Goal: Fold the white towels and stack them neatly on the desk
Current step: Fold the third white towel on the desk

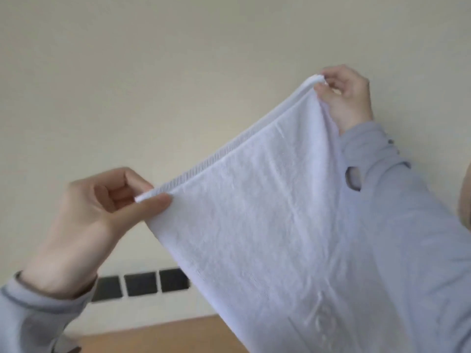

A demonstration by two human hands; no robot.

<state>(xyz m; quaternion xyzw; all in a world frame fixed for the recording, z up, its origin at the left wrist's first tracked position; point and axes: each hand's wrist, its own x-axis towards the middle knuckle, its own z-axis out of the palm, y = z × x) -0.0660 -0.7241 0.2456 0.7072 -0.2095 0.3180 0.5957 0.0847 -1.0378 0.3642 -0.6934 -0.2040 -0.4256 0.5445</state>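
Above wooden desk [158, 337], white terry towel [267, 225] (ribbed hem), both hands pinching corners

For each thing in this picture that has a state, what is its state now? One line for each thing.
towel: unfolded, held up in the air by its top edge, hanging down.
left hand: shut, pinching one top corner of the towel.
right hand: shut, pinching the other top corner, higher up.
desk: only a bare wooden part shows below.

Showing here are one white terry towel [260, 212], two bare hands [84, 217] [344, 98], two grey sleeves [30, 319] [407, 225] and three dark wall panels [141, 284].
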